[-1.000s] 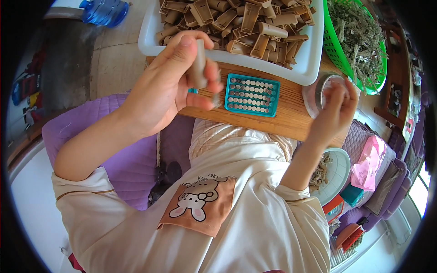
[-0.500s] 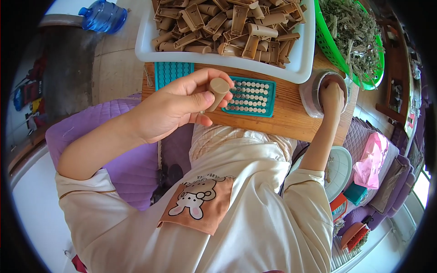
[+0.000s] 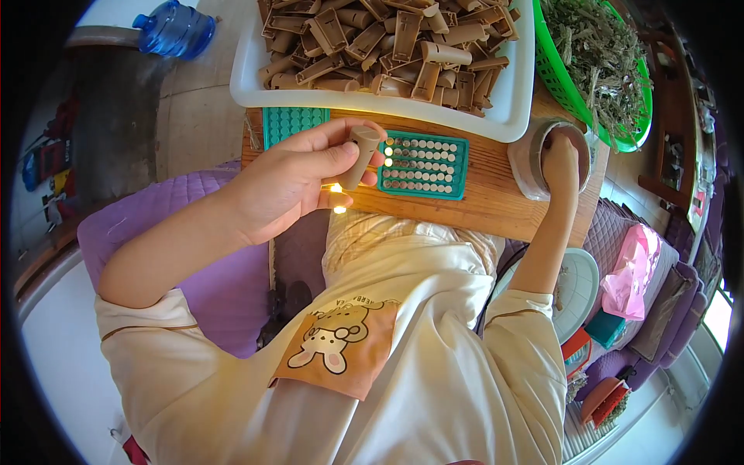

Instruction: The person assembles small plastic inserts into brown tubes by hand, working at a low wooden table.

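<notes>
Between the thumb and fingers of my left hand [image 3: 298, 167] is a small brown cylinder [image 3: 359, 161], upright but slightly tilted, above the table's near edge. Bright yellow spots of light show by the lower fingers; I cannot tell their source. Just right of that hand lies a teal tray [image 3: 462, 167] with rows of small round pale pieces. My right hand [image 3: 562, 159] reaches down into a round, clear-walled tub [image 3: 527, 172], and its fingers are hidden inside.
A white bin [image 3: 310, 98] heaped with brown half-round plastic pieces stands at the back. Behind my left hand lies another teal tray [image 3: 294, 122]. A green basket [image 3: 549, 74] of dried plant matter is at far right. Below the wooden table [image 3: 480, 213] sits a pale round basin [image 3: 577, 298].
The cylinder has tilted in my left hand, now showing more of its side. Yellow light has appeared near the fingers, on the tray and on my shirt. My right hand stays in the tub.
</notes>
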`<state>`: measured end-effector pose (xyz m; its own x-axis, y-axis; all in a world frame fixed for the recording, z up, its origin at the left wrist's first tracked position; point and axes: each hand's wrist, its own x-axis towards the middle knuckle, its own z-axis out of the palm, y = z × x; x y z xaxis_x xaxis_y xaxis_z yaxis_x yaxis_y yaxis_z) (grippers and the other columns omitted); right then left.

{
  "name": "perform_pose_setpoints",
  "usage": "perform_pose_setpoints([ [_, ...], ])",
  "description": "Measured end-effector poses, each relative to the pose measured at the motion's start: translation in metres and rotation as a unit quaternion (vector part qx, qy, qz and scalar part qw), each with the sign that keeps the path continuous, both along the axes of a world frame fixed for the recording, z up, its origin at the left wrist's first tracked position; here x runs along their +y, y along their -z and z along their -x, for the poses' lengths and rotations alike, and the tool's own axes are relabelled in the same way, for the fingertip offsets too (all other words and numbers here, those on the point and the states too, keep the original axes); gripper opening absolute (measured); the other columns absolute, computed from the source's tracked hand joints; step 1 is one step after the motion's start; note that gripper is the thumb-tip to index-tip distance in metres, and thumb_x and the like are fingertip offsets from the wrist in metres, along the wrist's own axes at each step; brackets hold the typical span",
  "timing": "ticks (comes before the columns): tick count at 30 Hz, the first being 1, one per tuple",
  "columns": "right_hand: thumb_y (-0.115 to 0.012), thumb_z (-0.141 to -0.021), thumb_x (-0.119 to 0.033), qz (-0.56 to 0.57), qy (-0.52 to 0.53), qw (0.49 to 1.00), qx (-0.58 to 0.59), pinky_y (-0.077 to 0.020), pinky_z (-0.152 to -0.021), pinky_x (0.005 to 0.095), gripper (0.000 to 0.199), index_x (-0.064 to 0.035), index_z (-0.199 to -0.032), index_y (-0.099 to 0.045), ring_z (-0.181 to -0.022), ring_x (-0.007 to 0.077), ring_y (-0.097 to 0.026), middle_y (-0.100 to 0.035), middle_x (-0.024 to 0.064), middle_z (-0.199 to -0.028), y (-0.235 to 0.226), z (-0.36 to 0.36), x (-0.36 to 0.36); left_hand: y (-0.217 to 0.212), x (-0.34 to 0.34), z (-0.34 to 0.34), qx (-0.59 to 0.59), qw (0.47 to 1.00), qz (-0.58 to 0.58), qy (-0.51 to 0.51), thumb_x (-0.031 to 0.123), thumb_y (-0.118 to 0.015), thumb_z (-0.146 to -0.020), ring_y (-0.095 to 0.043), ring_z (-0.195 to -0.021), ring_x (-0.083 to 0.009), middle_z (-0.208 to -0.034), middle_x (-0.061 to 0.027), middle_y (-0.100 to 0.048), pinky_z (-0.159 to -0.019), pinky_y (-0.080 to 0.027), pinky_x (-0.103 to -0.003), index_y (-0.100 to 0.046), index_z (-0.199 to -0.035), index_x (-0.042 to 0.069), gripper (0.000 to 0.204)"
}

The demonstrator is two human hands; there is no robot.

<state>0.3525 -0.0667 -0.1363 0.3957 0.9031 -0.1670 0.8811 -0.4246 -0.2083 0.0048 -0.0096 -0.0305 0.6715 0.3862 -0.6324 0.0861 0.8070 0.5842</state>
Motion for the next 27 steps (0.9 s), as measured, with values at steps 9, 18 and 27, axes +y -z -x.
perform_pose_setpoints([
  [9, -0.051, -0.076, -0.007, -0.109, 0.122, 0.937, 0.308, -0.0429, -0.057, 0.0254, 0.011, -0.0013, -0.085, -0.053, -0.063, 0.0128, -0.054, -0.054, 0.0051, -0.071, -0.011, -0.017, -0.019, -0.001, -0.001, 0.0, 0.038, 0.999, -0.006, 0.008, 0.02, -0.043, -0.084, -0.049, -0.088, -0.0095, -0.098, -0.0023, -0.049, -0.067, -0.041, -0.023, -0.041, -0.113, 0.009, 0.031],
  [18, -0.051, -0.078, -0.003, -0.162, 0.19, 0.791, 0.558, -0.0369, -0.051, 0.0154, 0.014, -0.0045, -0.091, -0.052, -0.061, 0.0041, -0.047, -0.051, -0.0016, -0.072, -0.028, -0.013, -0.04, -0.001, -0.003, 0.002, -0.014, 0.998, 0.061, -0.019, 0.02, -0.042, -0.086, -0.055, -0.093, -0.0205, -0.102, -0.0061, -0.05, -0.063, -0.051, -0.027, -0.039, -0.114, 0.007, 0.031],
  [27, -0.048, -0.079, 0.002, -0.291, 0.068, 0.847, 0.439, -0.0374, -0.058, 0.0147, 0.011, 0.0006, -0.084, -0.057, -0.069, 0.0046, -0.047, -0.055, 0.0007, -0.085, -0.059, 0.033, -0.038, -0.006, -0.003, -0.001, -0.01, 0.994, 0.098, -0.051, 0.025, -0.038, -0.088, -0.058, -0.088, -0.021, -0.101, -0.0075, -0.053, -0.059, -0.053, -0.026, -0.041, -0.112, 0.004, 0.032],
])
